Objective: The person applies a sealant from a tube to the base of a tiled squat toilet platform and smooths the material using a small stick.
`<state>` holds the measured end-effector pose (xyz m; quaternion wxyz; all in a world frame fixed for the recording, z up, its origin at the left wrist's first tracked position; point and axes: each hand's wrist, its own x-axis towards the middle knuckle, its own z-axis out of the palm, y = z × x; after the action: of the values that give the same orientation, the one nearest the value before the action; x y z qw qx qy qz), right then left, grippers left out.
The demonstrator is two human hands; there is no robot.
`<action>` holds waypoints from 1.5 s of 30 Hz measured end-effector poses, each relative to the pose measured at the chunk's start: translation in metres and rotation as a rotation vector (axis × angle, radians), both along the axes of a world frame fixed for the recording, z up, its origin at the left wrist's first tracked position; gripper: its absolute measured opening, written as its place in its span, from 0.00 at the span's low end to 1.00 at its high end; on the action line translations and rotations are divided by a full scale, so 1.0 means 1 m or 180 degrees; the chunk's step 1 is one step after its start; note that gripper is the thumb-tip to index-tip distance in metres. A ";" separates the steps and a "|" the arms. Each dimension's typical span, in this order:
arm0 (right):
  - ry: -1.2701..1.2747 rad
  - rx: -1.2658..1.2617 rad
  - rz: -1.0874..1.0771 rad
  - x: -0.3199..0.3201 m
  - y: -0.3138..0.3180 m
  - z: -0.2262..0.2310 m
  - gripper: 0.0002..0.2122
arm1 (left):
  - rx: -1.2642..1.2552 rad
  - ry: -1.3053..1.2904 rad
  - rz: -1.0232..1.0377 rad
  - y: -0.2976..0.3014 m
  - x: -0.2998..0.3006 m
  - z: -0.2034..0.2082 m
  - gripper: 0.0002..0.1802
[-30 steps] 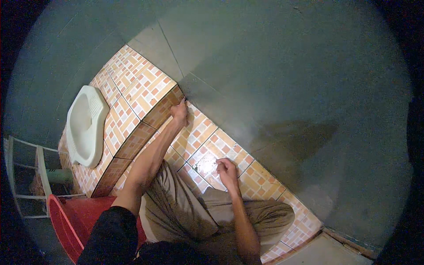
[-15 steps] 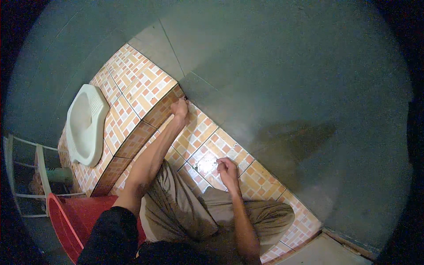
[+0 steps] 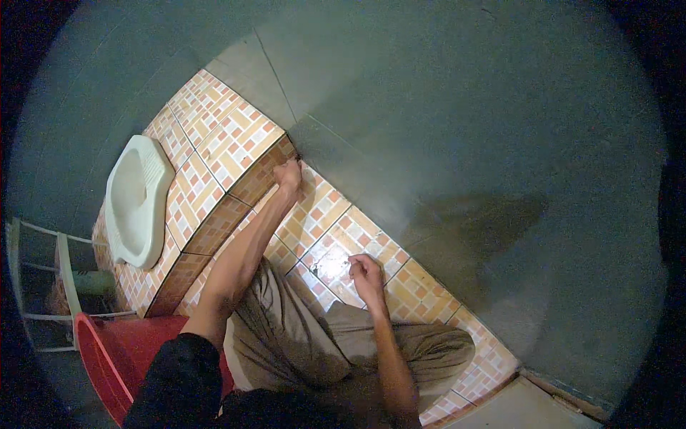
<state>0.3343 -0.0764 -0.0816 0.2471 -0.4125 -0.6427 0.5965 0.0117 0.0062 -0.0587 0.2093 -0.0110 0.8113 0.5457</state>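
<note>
Head view, with the left hand (image 3: 288,175) stretched to the far corner of the tiles (image 3: 321,204), right against the face of the step (image 3: 232,150). Fingers bent and partly hidden; impossible to tell between bare fingertips and something pinched. Nearer and to the right, the right hand (image 3: 367,275) over or on the tiles, just right of a shiny patch (image 3: 330,265), thumb and fingers gathered in a loose curl, with anything between them too small to tell. Nearer still, folded legs in brown trousers (image 3: 286,332). Along the right edge of the tiles, a grey-green surface with a dark shadow (image 3: 486,236). On the step at left, a pale squat toilet (image 3: 132,200). Near left, a red bucket (image 3: 143,343) beside the black sleeve (image 3: 175,379); farther left, a white rack (image 3: 68,272). Near right, a pale slab (image 3: 525,404).
</note>
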 end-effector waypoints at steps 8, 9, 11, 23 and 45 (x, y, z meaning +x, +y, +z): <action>0.0010 -0.0093 0.0031 -0.010 -0.006 0.018 0.06 | -0.0179 0.0725 -0.0028 -0.009 -0.013 -0.010 0.15; 0.0080 -0.0103 0.0100 -0.020 -0.012 0.022 0.06 | -0.0273 0.0665 0.0026 -0.019 -0.039 -0.024 0.15; 0.0055 -0.0157 0.0064 -0.014 -0.009 0.014 0.06 | -0.0339 0.0503 -0.0020 -0.014 -0.031 -0.028 0.15; 0.0036 -0.0215 0.0031 -0.009 -0.006 0.016 0.06 | 0.0008 0.0112 0.0180 -0.005 -0.008 -0.012 0.18; 0.0090 -0.0343 -0.0013 -0.004 -0.003 0.023 0.06 | 0.0369 0.0517 0.0277 -0.002 0.023 0.022 0.13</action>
<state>0.3303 -0.0790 -0.0587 0.2348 -0.4180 -0.6052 0.6355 0.0350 0.0047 -0.0364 0.1192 0.0102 0.7914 0.5994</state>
